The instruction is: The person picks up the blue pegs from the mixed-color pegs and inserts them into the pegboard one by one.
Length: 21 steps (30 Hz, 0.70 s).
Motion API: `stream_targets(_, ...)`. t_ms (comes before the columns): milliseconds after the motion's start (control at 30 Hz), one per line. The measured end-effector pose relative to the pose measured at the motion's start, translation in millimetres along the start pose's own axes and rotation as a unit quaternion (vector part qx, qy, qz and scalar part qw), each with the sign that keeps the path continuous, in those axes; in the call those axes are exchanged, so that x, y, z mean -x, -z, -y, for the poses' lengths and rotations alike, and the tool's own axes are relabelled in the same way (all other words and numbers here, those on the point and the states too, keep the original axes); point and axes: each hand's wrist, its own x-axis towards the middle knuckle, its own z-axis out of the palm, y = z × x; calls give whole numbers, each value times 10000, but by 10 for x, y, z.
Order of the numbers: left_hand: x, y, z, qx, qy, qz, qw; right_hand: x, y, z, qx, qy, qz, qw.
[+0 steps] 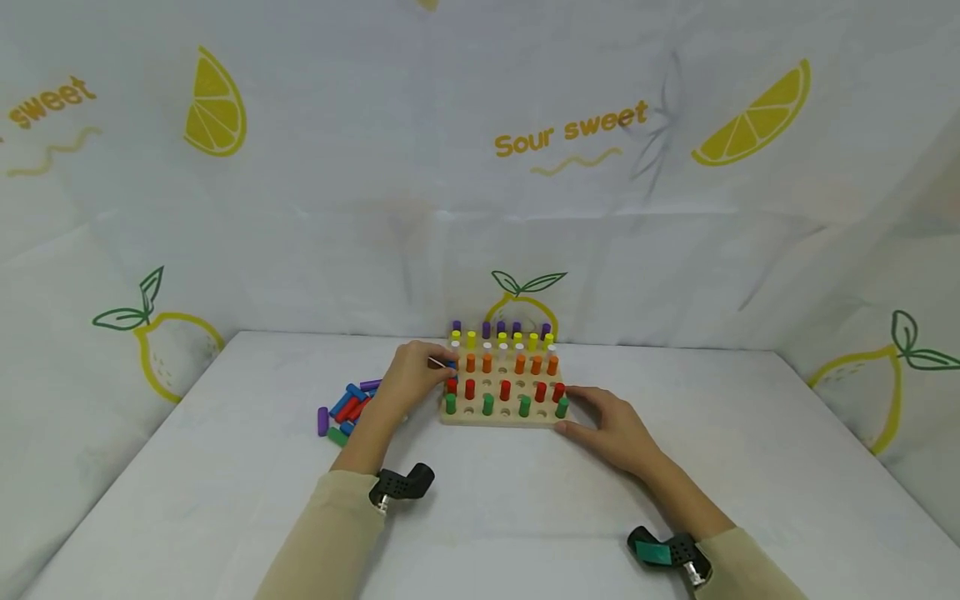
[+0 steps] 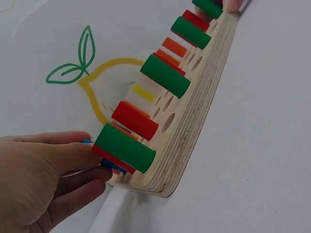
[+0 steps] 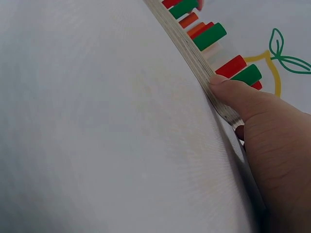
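Observation:
A wooden pegboard (image 1: 517, 421) stands on the table with rows of purple, yellow, white, orange, red and green pegs; several holes have no peg. At its left edge my left hand (image 1: 412, 375) pinches a blue peg (image 1: 453, 367), between the orange and red rows. In the left wrist view, a green peg (image 2: 124, 148) and a red peg partly cover those fingertips, so whether the blue peg sits in a hole I cannot tell. My right hand (image 1: 611, 425) grips the board's front right corner, its thumb (image 3: 231, 90) against the front edge.
Loose pegs (image 1: 351, 408) in purple, blue, red and green lie in a pile left of the board, partly behind the left forearm. A white cloth with lemon prints (image 1: 517, 308) rises behind the table.

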Motion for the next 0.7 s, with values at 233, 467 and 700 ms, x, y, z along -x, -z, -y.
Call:
stream_targets(233,-17,-2,-22,-293,-58,224,9993,6,-2,-23,33,-13,-28,10000)
stream_targets(467,-7,-9,3,-505,14,374,9980,12,4,-12,18,-34,11,10000)
stream_targets(700,0,3,22,-348,47,341,9988,11,9,6,20,-3,22,10000)
